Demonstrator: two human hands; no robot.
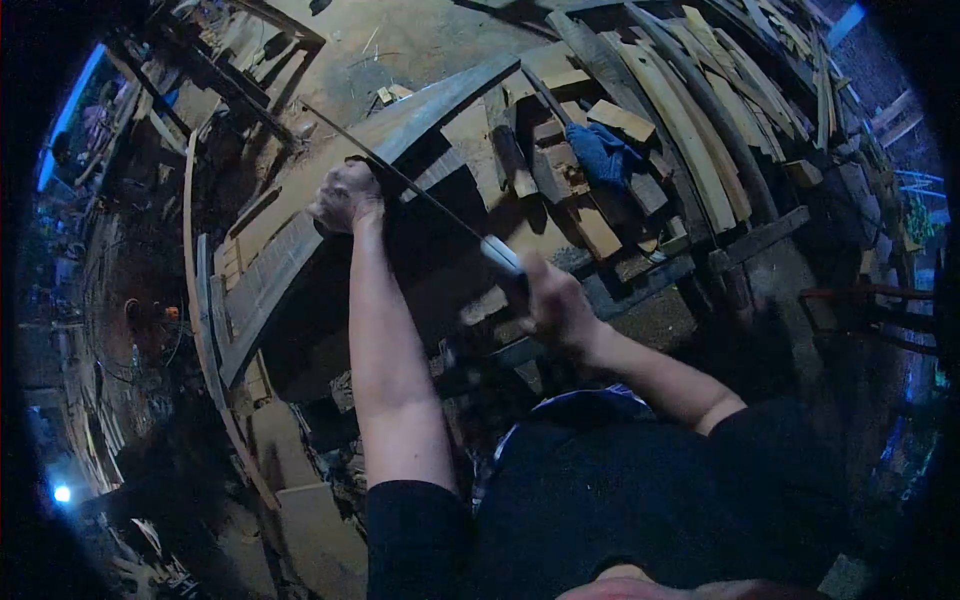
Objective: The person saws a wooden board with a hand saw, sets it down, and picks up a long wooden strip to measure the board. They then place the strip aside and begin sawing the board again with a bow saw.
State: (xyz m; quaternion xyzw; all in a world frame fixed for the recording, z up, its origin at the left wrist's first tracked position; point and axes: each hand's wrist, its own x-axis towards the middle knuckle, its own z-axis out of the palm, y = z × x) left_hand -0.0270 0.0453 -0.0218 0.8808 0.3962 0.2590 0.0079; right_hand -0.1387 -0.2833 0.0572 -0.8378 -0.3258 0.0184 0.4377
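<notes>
My right hand (pixel 558 305) is wrapped round the pale handle of a handsaw (pixel 430 200), slightly smeared by motion. From the handle, the long thin blade runs up and left, seen nearly edge-on, and crosses over a long grey wooden board (pixel 275 280). Closed on that board's near edge is my left hand (pixel 348 195), just left of the blade. The fingertips are hidden under the fist. Below the board, between my forearms, lies deep shadow.
Short wood blocks (pixel 620 120) and a blue cloth (pixel 603 155) lie to the right of the board. Long planks (pixel 690 130) are stacked at upper right. A thin curved wooden strip (pixel 192 250) stands at left, near scattered scraps. A bright lamp (pixel 62 494) shines at lower left.
</notes>
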